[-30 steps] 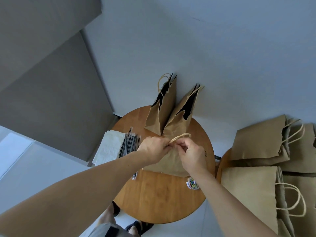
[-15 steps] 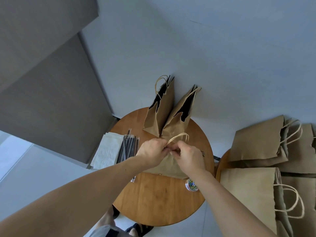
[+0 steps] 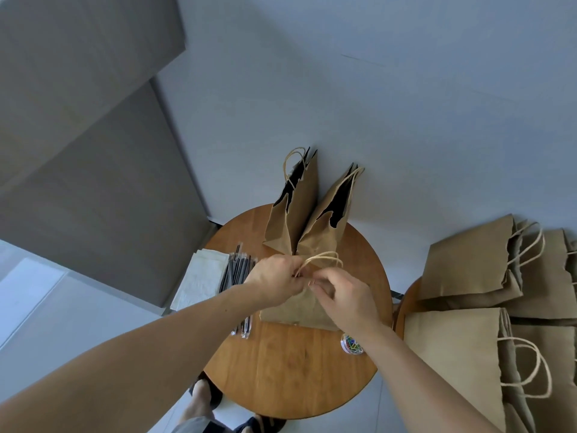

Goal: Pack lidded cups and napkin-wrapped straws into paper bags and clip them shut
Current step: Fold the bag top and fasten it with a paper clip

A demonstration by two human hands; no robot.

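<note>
A round wooden table (image 3: 287,370) stood against a pale wall. On it, between the straws (image 3: 237,270) and the tub of clips (image 3: 351,344), the paper bag (image 3: 299,310) stood under both hands. The left hand (image 3: 274,278) pinched its gathered mouth just below the twine handles (image 3: 324,257). The right hand (image 3: 346,300) appeared to pinch the same edge beside it with curled fingers. I could not tell whether a clip sat between them. I judged the left hand should hold both paper lips flush while the right slid a clip fully over them, clear of the handles, without tipping the bag.
</note>
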